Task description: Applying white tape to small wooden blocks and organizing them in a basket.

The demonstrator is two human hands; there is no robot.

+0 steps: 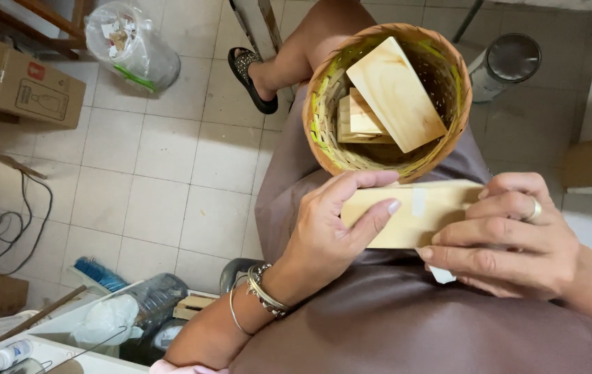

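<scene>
A pale wooden block point(417, 211) lies across my lap, held at both ends. My left hand point(330, 225) grips its left end, thumb on top and fingers along the front face. My right hand point(510, 239), with a ring on one finger, clasps the right end and also pinches a small white piece point(443, 275) beneath it. A strip of whitish tape point(418, 201) crosses the block. Just beyond it, on my lap, rests a round woven basket point(320, 104) with several more wooden blocks point(396, 93) inside.
Tiled floor point(171, 159) spreads to the left. On it are a cardboard box point(19, 86), a clear plastic bag of scraps point(133, 45), cables point(5, 221), and plastic bottles point(147, 301). A metal cylinder point(507, 66) stands right of the basket. My sandalled foot point(254, 76) is ahead.
</scene>
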